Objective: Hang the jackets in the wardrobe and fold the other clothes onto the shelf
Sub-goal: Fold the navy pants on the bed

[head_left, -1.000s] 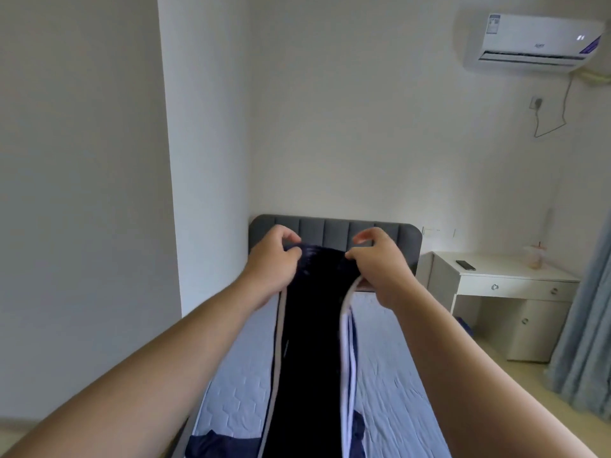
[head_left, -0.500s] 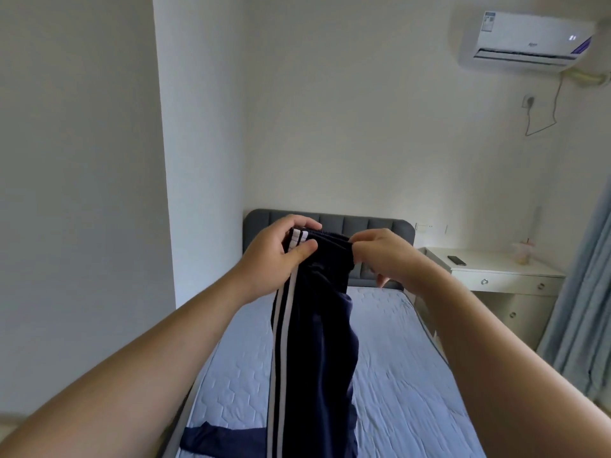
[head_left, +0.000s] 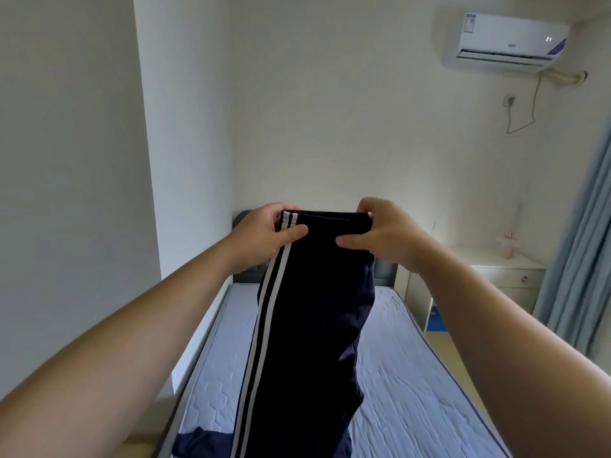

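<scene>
Head view, left hand [head_left: 264,233], right hand [head_left: 383,233] pinching navy trousers [head_left: 314,309] over bed [head_left: 413,375]

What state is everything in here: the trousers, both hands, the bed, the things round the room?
Striped trousers: held up by the waistband, legs hanging down over the bed.
Left hand: pinches the striped corner of the waistband.
Right hand: pinches the other corner.
Bed: mattress covered, no bedding on it.
Dark garment: lies on the bed's near end.
Air conditioner: plugged in, a small light showing.
Desk drawer: shut.
</scene>
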